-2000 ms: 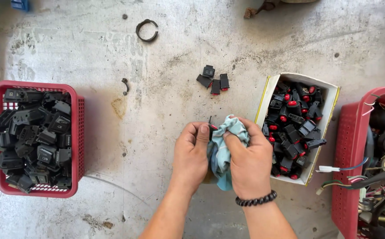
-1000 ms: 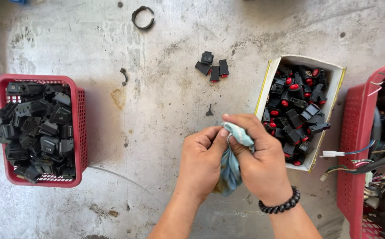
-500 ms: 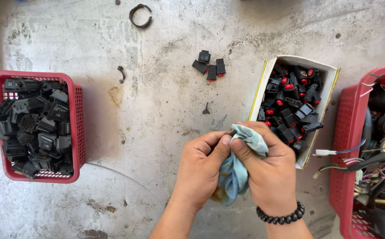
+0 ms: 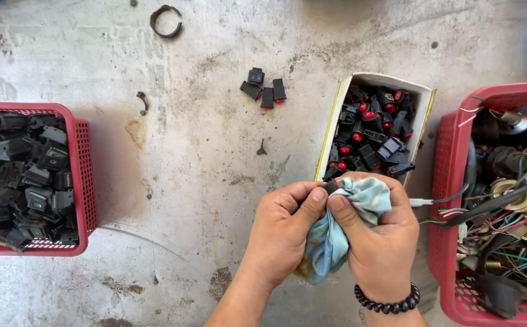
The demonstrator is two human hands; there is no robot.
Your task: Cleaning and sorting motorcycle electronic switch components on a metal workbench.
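Two bare forearms in view, no sleeves, no gloves. Left hand (image 4: 285,227): no ring or watch visible, wrist bare. Right hand (image 4: 380,239): a bracelet (image 4: 387,301) of round, glossy black beads circles the wrist just below the hand, single strand, snug fit. Fingernails short and unpainted on the thumbs that show. No other clothing or markings visible on either arm.

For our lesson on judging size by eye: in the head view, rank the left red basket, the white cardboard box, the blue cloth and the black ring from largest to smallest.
1. Left red basket
2. White cardboard box
3. Blue cloth, partly hidden by the hands and nearer the camera, so unsure
4. Black ring
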